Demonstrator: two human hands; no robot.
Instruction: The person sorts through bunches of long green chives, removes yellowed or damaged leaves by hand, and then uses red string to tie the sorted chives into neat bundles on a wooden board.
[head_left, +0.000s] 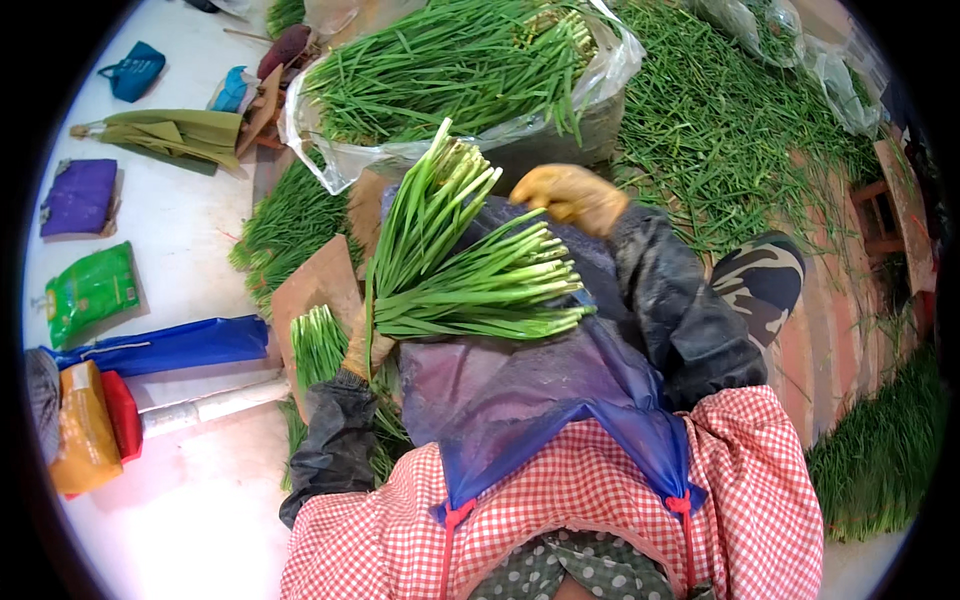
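Far left of the apron (520, 385): purple bag (78, 197), green bag (92, 292) and folded blue plastic (180, 343) on white floor (190, 225), which shows from them over to the brown board (312, 275) near the apron's left side. Small bunch (318, 345) lies by that board, left of the apron. Left hand (360, 358), gloved, at the apron's left edge, gripping the leafy end of the big bunch of greens (470, 295). That bunch lies across the apron's upper part, right of and above the left hand, split in two: one part points up, the other right, pale stems outward. Clear plastic bag (570, 145) packed with greens, just beyond the apron's top edge. Right hand (570, 198), tan glove, blurred, above the apron's upper right, fingers curled, near the stem tips; can't tell if it holds anything or touches them. Right of the apron: loose greens (730, 130) over reddish floor (815, 320), wooden stool (905, 215) farther right, near the view's rim.
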